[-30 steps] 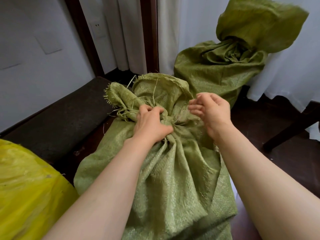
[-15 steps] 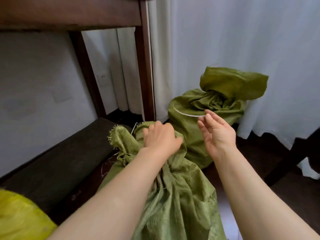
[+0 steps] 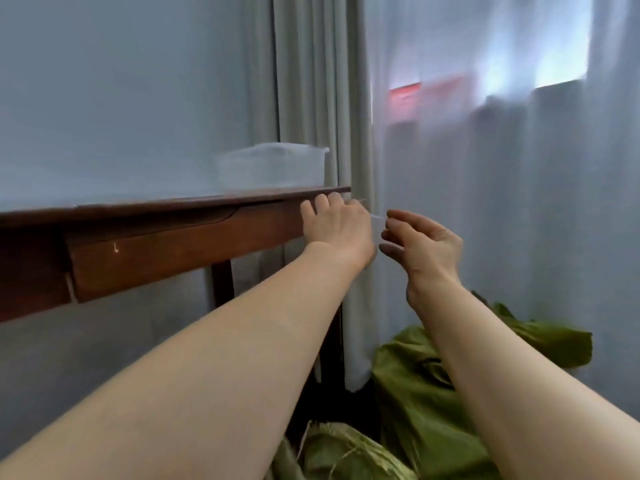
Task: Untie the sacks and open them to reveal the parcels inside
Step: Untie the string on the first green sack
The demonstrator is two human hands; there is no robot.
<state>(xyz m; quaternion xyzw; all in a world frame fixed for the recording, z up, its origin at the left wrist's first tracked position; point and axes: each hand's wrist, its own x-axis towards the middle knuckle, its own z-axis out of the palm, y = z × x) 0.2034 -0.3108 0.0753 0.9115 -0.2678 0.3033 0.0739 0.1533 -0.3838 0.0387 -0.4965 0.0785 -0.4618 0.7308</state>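
Green woven sacks (image 3: 415,393) sit low on the floor, under both arms. Up by the table (image 3: 173,244) edge, the left hand (image 3: 337,226) has its fingers curled on a thin pale tie (image 3: 377,219). The right hand (image 3: 424,247) fingers are loose and apart, just touching its end, so I'm guessing it's getting parked up there out of the way.

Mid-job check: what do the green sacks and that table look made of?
Green sacks: probably woven plastic fabric with a slight sheen; frayed strands show at the near sack edge. Table: dark reddish-brown wood, smooth, seemingly varnished; blur hides the grain.
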